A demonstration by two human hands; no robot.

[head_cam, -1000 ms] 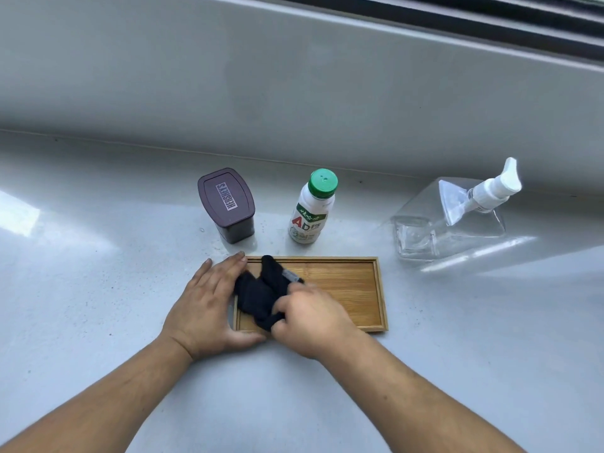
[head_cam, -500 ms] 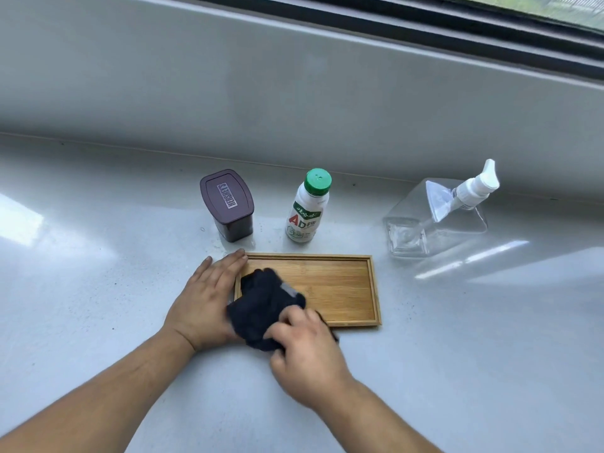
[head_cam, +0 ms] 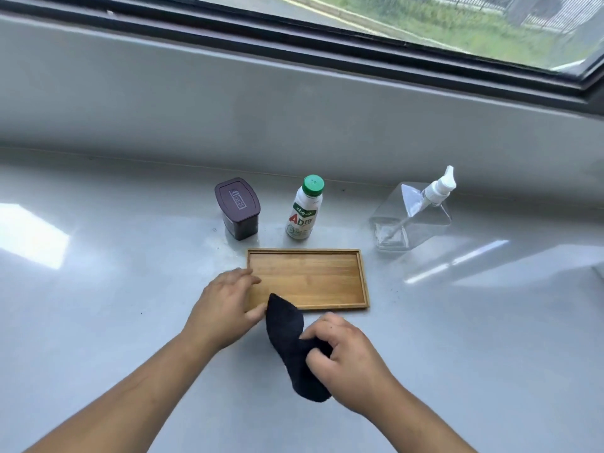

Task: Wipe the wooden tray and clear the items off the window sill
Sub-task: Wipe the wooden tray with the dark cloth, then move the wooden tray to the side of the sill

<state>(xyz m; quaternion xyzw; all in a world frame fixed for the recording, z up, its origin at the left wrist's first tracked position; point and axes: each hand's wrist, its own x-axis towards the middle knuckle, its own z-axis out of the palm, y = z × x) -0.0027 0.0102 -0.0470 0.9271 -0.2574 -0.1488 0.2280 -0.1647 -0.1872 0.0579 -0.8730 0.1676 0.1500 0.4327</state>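
Note:
A shallow wooden tray point(head_cam: 313, 276) lies flat on the grey window sill point(head_cam: 98, 289). My left hand point(head_cam: 225, 305) rests on the tray's left end, fingers over the rim and thumb at its near corner. My right hand point(head_cam: 346, 358) grips a black cloth point(head_cam: 287, 335) just in front of the tray; the cloth's tip overlaps the tray's near edge. Behind the tray stand a dark purple lidded container point(head_cam: 238, 207), a white bottle with a green cap point(head_cam: 305, 209), and a clear pump bottle point(head_cam: 415, 217) to the right.
The sill's grey back wall point(head_cam: 294, 109) rises right behind the three items, with a dark window frame point(head_cam: 327, 44) above it. Bright sun patches lie on the sill at the far left and right.
My right hand has dragged the black cloth off the tray toward me, leaving the tray's floor uncovered. My left hand stays on the tray's left end. The camera has tilted up.

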